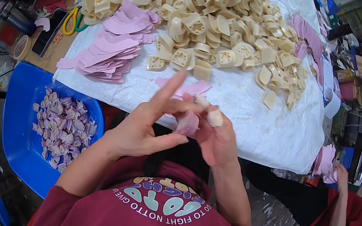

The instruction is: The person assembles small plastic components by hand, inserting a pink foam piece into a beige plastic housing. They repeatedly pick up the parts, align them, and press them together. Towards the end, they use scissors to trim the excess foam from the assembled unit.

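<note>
In front of my chest, both hands meet on a small shoe heel wrapped in pink covering [188, 123]. My left hand [143, 123] has its thumb below the heel and a finger over the top, with its index finger raised away. My right hand [218, 141] closes on the heel from the other side; white covers [215, 117] sit on two of its fingertips. Just beyond the hands, a flat pink piece [195, 88] lies on the white sheet. Farther off is a large heap of cream plastic heels [216, 22], with a fanned stack of pink pieces [112, 47] left of it.
A blue tub [18, 128] holding many pink-covered heels stands at left below the table. Scissors [70, 21], a tape roll [22, 47] and a phone [48, 36] lie on the board. White sheeting [259, 136] covers the table. Another person [342, 214] works at right, near pink pieces.
</note>
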